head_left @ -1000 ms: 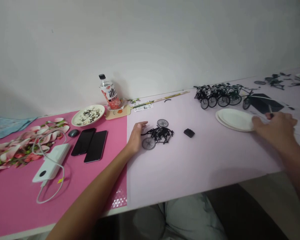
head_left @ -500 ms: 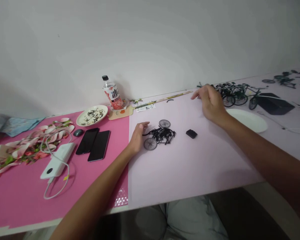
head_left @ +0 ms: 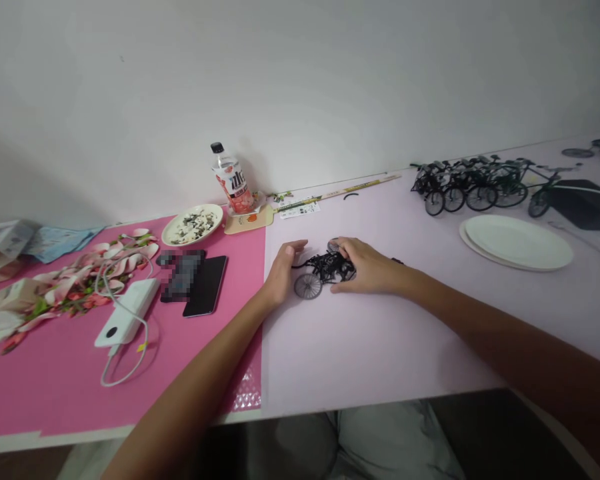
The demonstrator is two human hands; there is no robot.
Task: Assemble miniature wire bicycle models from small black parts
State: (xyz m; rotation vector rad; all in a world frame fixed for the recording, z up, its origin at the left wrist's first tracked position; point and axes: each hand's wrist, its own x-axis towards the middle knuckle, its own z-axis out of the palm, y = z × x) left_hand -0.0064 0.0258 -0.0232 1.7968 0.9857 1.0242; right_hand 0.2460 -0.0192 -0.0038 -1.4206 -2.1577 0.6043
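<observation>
A heap of small black model bicycle parts (head_left: pixel 324 267) with a grey spoked wheel (head_left: pixel 308 286) lies on the pale lilac table top. My left hand (head_left: pixel 281 273) rests at its left side, fingers stretched and curved toward the heap, holding nothing that I can see. My right hand (head_left: pixel 367 267) lies over the heap's right side with the fingers curled down onto the parts; whether it grips any piece is hidden.
Finished toy bicycles (head_left: pixel 467 185) stand in a row at the back right, behind white plates (head_left: pixel 517 241) and a black box (head_left: pixel 587 203). On the pink mat (head_left: pixel 55 387) lie phones (head_left: pixel 206 285), a power bank (head_left: pixel 127 320), a dish (head_left: pixel 193 225), a bottle (head_left: pixel 233 180) and flowers (head_left: pixel 70 280).
My right hand swung from the plates at the right, past the row of bicycles, down onto the heap of parts. The left hand stayed beside the heap.
</observation>
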